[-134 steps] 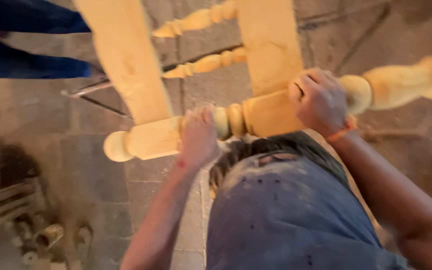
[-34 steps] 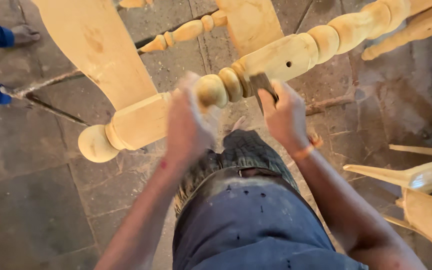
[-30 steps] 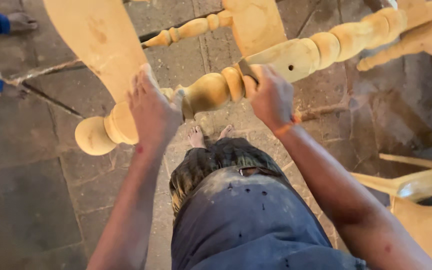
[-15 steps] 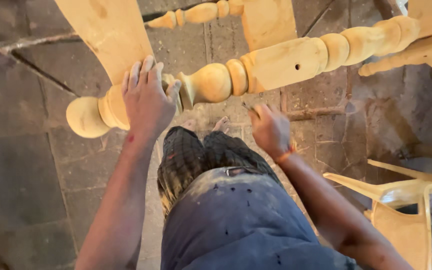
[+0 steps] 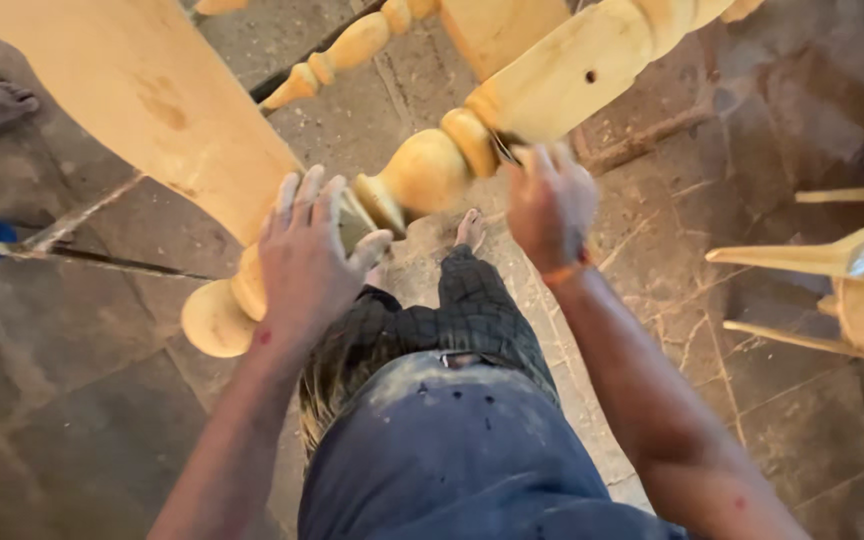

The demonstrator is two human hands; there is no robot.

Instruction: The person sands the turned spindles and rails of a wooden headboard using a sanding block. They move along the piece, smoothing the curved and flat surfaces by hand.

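Turned wooden leg (image 5: 452, 150) of pale unfinished furniture slants across the upper middle, above the stone floor (image 5: 102, 400). Left hand (image 5: 307, 255) lies flat on it near the round end knob (image 5: 214, 320), fingers spread, thumb hooked round the narrow neck. Right hand (image 5: 550, 205) is blurred, fingers curled on a small dark scrap pressed under the square block; another person's bare foot (image 5: 2, 100) at far left.

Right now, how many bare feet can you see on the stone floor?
2: the person's own foot below the turned wooden leg, between both hands, and another person's foot at far left. The worker's other foot may be hidden.
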